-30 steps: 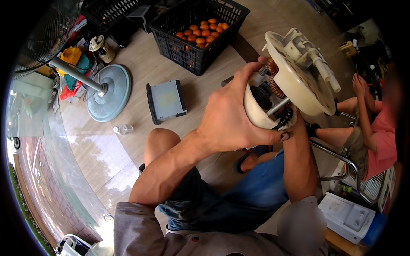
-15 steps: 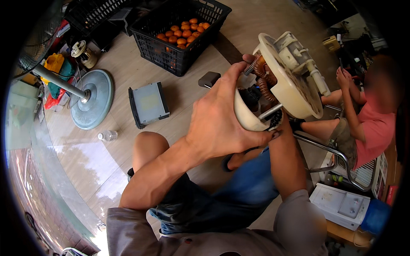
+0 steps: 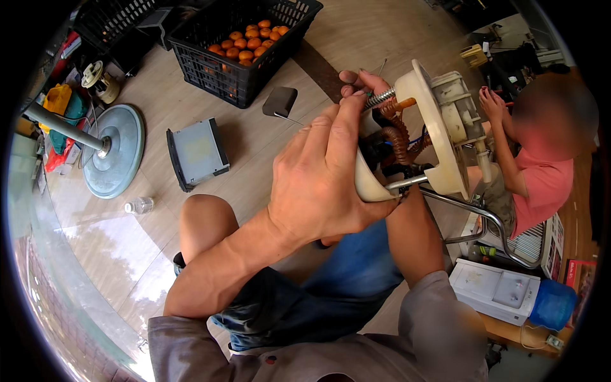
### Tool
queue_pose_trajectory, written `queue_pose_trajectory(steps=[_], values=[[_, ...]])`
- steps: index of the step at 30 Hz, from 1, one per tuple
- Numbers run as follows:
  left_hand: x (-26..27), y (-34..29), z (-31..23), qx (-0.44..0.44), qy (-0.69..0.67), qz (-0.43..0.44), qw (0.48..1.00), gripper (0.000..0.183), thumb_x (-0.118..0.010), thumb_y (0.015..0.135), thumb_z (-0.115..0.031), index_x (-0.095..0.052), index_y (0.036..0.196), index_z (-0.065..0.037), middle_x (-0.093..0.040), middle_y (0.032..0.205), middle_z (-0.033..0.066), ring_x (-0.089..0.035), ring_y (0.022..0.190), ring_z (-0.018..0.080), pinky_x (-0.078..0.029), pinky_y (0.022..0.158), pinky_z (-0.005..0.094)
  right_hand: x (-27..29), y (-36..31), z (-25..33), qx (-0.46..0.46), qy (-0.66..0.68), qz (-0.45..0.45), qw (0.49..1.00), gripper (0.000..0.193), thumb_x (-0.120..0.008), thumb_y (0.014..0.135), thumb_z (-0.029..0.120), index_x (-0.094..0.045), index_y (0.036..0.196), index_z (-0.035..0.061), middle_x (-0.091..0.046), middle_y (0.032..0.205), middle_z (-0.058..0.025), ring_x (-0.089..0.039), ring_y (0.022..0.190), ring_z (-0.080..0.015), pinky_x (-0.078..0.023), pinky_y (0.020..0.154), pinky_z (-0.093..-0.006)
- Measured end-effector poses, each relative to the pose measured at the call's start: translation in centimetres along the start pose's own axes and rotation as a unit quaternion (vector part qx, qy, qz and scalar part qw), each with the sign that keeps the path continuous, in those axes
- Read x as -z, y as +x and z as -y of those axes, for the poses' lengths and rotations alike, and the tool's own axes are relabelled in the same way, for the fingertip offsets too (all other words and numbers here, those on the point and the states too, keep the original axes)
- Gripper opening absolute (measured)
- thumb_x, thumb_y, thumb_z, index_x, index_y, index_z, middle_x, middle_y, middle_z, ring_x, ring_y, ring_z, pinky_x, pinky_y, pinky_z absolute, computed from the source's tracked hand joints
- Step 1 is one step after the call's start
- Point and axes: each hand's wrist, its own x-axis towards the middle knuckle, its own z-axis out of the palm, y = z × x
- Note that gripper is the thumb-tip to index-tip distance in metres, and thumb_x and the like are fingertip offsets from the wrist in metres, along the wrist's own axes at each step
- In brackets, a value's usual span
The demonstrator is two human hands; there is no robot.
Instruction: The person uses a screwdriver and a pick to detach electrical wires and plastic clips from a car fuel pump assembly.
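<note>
A cream plastic fuel pump module (image 3: pixel 439 134) is held up in front of me. Its round top flange stands apart from the cup-shaped body, joined by metal rods, a spring, brown corrugated hoses and wires. My left hand (image 3: pixel 312 172) wraps around the body, thumb underneath. Mostly hidden behind the module, my right hand (image 3: pixel 364 81) shows curled fingers at its upper edge, by the spring. A thin metal tip and a bit of green show near those fingers; what they belong to is unclear. A dark float (image 3: pixel 280 101) sticks out left on a thin wire arm.
A black crate (image 3: pixel 216 79) of oranges stands beyond; a grey metal box unit (image 3: pixel 198 153), a clear bottle (image 3: pixel 139 205) and a round stand base (image 3: pixel 114 153) are on the left. Another pump module (image 3: pixel 100 83) is farther left. A person in pink (image 3: pixel 547 172) sits at right, near a white dispenser (image 3: pixel 493 290).
The module has turned, so its flange now stands more edge-on and upright. The float has moved left and up. More of my right fingers show, with a thin metal tip. The view has shifted slightly.
</note>
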Motion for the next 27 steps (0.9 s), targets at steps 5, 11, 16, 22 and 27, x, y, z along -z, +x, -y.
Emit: queue_pose_trajectory(steps=[5, 11, 16, 22, 27], values=[[0.0, -0.1, -0.1, 0.01, 0.004, -0.005, 1.0, 0.118, -0.098, 0.053, -0.039, -0.043, 0.149, 0.0, -0.067, 0.126, 0.0201, -0.07, 0.11, 0.036, -0.059, 0.092, 0.0409, -2.9, 0.2, -0.5, -0.065, -0.081, -0.263, 0.959, 0.022, -0.06, 0.105, 0.02, -0.066, 0.122, 0.0071, -0.067, 0.113, -0.0091, -0.062, 0.095, -0.0145, -0.055, 0.089, -0.0275], [-0.1, 0.1, 0.0, 0.02, -0.032, -0.007, 0.999, 0.113, -0.095, 0.056, -0.035, -0.042, 0.148, 0.002, -0.067, 0.12, 0.0216, -0.071, 0.105, 0.0366, -0.059, 0.088, 0.0421, -4.8, -1.0, -0.8, 0.037, -0.084, -0.057, 0.994, 0.044, -0.062, 0.104, 0.021, -0.054, 0.143, 0.0034, -0.054, 0.145, -0.0172, -0.06, 0.122, -0.0233, -0.056, 0.1, -0.0354], [-0.2, 0.0, 0.0, 0.036, -0.033, 0.015, 0.999, 0.118, -0.097, 0.056, -0.038, -0.039, 0.152, 0.0, -0.068, 0.128, 0.0207, -0.071, 0.113, 0.0351, -0.058, 0.095, 0.0413, -4.4, -1.3, -0.4, 0.024, -0.009, -0.107, 0.994, 0.049, -0.06, 0.105, 0.032, -0.054, 0.145, 0.004, -0.049, 0.15, -0.019, -0.057, 0.127, -0.0245, -0.054, 0.103, -0.0355], [0.0, 0.2, -0.3, 0.04, -0.034, 0.036, 0.998, 0.122, -0.097, 0.056, -0.04, -0.037, 0.153, 0.001, -0.068, 0.129, 0.0219, -0.07, 0.116, 0.0353, -0.057, 0.098, 0.0415, -4.2, -1.5, -0.2, 0.047, -0.047, 0.072, 0.995, 0.059, -0.061, 0.105, 0.035, -0.046, 0.15, -0.0009, -0.044, 0.154, -0.0241, -0.05, 0.138, -0.0305, -0.053, 0.111, -0.044], [0.0, 0.2, -0.1, 0.045, -0.045, 0.041, 0.997, 0.121, -0.098, 0.057, -0.041, -0.037, 0.153, 0.001, -0.069, 0.127, 0.0225, -0.071, 0.116, 0.0352, -0.057, 0.099, 0.0418, -5.7, -1.3, 0.3, 0.022, 0.023, 0.034, 0.999, 0.06, -0.063, 0.103, 0.034, -0.046, 0.149, -0.0005, -0.045, 0.153, -0.0257, -0.054, 0.136, -0.0322, -0.054, 0.11, -0.0468]])
